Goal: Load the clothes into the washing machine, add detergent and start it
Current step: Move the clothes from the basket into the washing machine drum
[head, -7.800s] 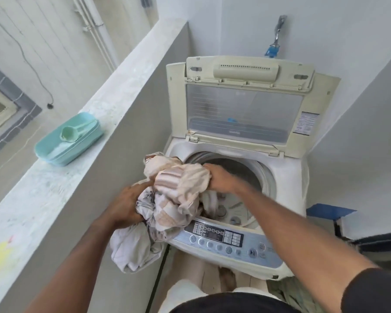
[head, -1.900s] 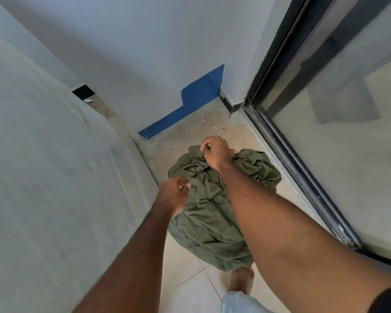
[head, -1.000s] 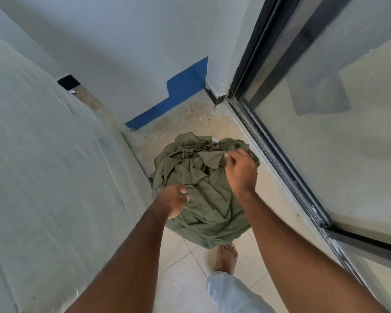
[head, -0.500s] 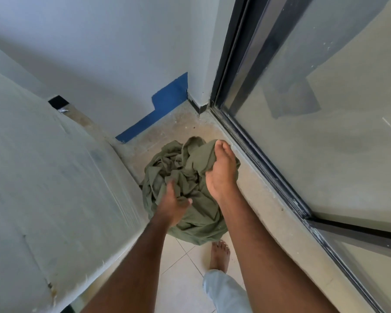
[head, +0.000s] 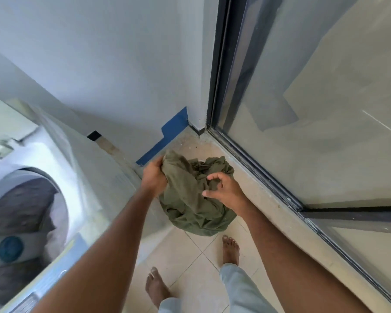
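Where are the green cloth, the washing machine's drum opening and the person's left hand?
green cloth [head: 194, 199]: head view, crumpled middle folds.
drum opening [head: 20, 199]: head view, dark inside.
left hand [head: 154, 177]: head view, back of the hand.

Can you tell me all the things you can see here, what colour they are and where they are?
Crumpled olive-green cloth garment: one, green, on the floor near the corner.
White top-loading washing machine: one, white, at left, its drum open.
Blue painted strip: one, blue, low on the wall.
Dark-framed glass sliding door: one, at right.
Pale tiled floor: beige, underfoot.
Bare feet: two, on the tiles.
Left hand: one, grips the garment's top edge.
Right hand: one, over the garment, fingers loosely curled.
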{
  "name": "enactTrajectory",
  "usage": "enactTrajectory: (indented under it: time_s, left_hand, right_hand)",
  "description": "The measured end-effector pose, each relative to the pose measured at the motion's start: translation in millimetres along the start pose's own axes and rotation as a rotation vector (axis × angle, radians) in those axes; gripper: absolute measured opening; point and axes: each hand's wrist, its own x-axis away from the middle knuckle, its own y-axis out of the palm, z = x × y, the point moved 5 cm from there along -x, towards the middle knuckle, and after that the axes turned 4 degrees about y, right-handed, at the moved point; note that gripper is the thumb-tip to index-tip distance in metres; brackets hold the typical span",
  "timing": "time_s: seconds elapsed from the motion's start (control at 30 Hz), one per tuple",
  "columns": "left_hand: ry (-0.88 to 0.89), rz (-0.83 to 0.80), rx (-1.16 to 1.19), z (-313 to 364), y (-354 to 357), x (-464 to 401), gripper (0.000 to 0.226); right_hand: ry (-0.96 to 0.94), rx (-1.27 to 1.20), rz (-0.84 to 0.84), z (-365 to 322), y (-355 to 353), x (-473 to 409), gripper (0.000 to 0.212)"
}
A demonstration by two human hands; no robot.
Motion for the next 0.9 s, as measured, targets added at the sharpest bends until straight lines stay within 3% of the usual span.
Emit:
enactTrajectory:
  time_s: [0.3, 0.37, 0.43, 0.5, 0.57, 0.63, 0.7, 0.77, 0.8, 0.9]
  left_hand:
    - [0.252, -0.204, 0.221, 126, -133, 52, 0.025]
    - [0.302, -0.198, 0.328, 150, -162, 70, 0.025]
    - [0.358, -0.124, 0.374, 163, -194, 83, 0.023]
    - [0.427, 0.022, 0.075, 162, -227, 87, 0.015]
    - [0.456, 0.120, -0.386, 147, -247, 87, 0.012]
    - [0.408, 0.018, -0.550, 125, -243, 90, 0.026]
    - [0.369, -0.214, -0.448, 111, -217, 104, 0.069]
    - [0.336, -0.376, -0.288, 108, -186, 120, 0.104]
    - [0.342, -0.353, -0.214, 109, -175, 123, 0.104]
    - [0.427, 0.006, 0.049, 123, -175, 124, 0.060]
  right_hand:
    - [-0.128, 0.141, -0.099, -106, 35, 48, 0.119]
    - [-0.153, 0.242, -0.121, -125, 49, 60, 0.101]
    - [-0.217, 0.358, -0.054, -144, 56, 71, 0.055]
    - [-0.271, 0.239, 0.050, -168, 52, 82, 0.031]
    - [-0.283, -0.021, 0.077, -198, 43, 96, 0.022]
    - [-0.313, -0.083, 0.127, -233, 31, 108, 0.022]
    - [-0.346, -0.098, 0.132, -267, 26, 121, 0.023]
    - [-0.394, -0.206, 0.034, -295, 31, 138, 0.022]
    - [-0.415, -0.268, -0.048, -306, 36, 146, 0.020]
    - [-0.486, -0.355, -0.289, -322, 39, 170, 0.014]
